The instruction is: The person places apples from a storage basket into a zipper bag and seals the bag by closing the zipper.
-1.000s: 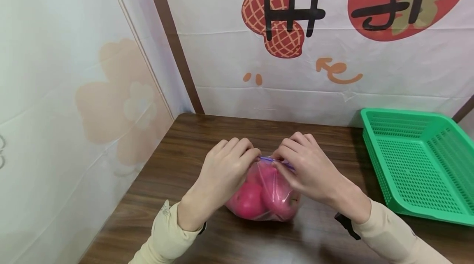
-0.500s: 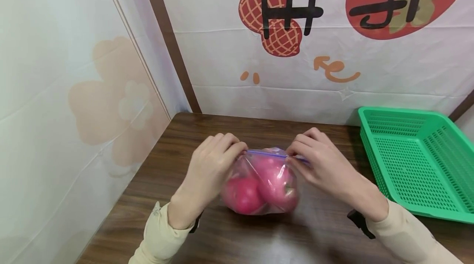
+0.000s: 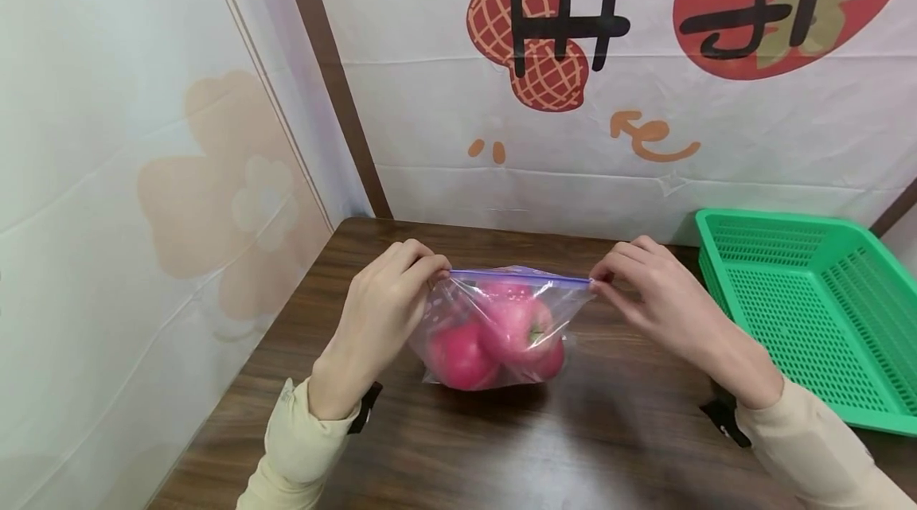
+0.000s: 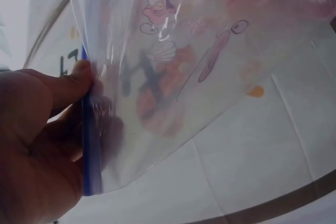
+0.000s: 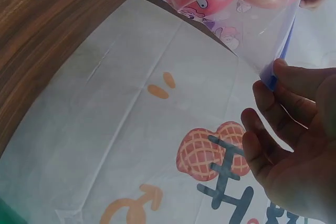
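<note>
A clear zip bag point(image 3: 494, 328) with several pinkish-red apples point(image 3: 464, 355) inside is held up over the wooden table. Its blue-purple zip strip point(image 3: 519, 278) runs nearly level across the top. My left hand point(image 3: 384, 305) pinches the left end of that strip between thumb and fingers. At the other end, my right hand point(image 3: 662, 297) pinches the strip's corner with thumb and forefinger. The left wrist view shows pink and shell drawings printed on the plastic point(image 4: 163, 51). In the right wrist view the remaining fingers point(image 5: 257, 135) stand apart from the bag.
A green plastic basket point(image 3: 808, 335) with perforated sides stands on the table point(image 3: 501, 454) at the right. White printed cloth point(image 3: 430, 96) hangs behind the table, and another cloth wall point(image 3: 93, 295) stands on the left.
My hands have moved apart, the left one to the left and the right one sliding right along the zip strip to its end. The strip is now stretched straight, and the bag is higher.
</note>
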`<control>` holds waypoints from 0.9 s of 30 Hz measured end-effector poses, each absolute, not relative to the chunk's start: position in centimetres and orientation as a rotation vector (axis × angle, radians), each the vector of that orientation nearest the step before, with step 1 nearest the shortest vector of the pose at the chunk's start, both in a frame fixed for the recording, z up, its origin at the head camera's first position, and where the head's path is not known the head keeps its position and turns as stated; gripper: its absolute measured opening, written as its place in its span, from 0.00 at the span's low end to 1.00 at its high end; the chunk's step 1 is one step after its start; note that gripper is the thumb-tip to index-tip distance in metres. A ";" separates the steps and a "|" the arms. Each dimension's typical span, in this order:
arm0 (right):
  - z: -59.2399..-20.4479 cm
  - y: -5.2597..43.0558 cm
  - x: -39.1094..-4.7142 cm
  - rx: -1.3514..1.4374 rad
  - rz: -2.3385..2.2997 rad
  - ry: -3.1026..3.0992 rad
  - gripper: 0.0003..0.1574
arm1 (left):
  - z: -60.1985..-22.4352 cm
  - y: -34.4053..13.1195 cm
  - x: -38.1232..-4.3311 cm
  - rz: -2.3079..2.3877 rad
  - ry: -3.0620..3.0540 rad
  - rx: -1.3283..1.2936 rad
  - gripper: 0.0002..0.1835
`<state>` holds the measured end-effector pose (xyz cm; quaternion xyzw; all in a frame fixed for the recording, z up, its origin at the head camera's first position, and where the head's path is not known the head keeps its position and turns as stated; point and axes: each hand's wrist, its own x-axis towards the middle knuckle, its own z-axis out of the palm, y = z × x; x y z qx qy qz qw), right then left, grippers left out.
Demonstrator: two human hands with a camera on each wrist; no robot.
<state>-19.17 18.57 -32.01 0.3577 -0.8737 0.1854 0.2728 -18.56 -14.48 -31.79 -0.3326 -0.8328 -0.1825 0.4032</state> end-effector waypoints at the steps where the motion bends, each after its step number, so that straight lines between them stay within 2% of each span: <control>1: -32.0 18.4 -19.4 0.961 0.498 -2.354 0.11 | -31.8 -14.6 -18.8 -0.461 -2.105 -0.834 0.05; 5: -32.0 17.6 -20.6 0.936 0.474 -2.387 0.08 | -31.7 -15.1 -20.2 -0.460 -2.110 -0.809 0.02; 10: -32.0 16.2 -23.1 0.913 0.447 -2.430 0.05 | -31.4 -16.1 -22.6 -0.440 -2.118 -0.796 0.05; 27: -32.4 9.7 -33.2 0.865 0.401 -2.361 0.06 | -29.7 -20.9 -32.9 -0.336 -2.285 -0.654 0.07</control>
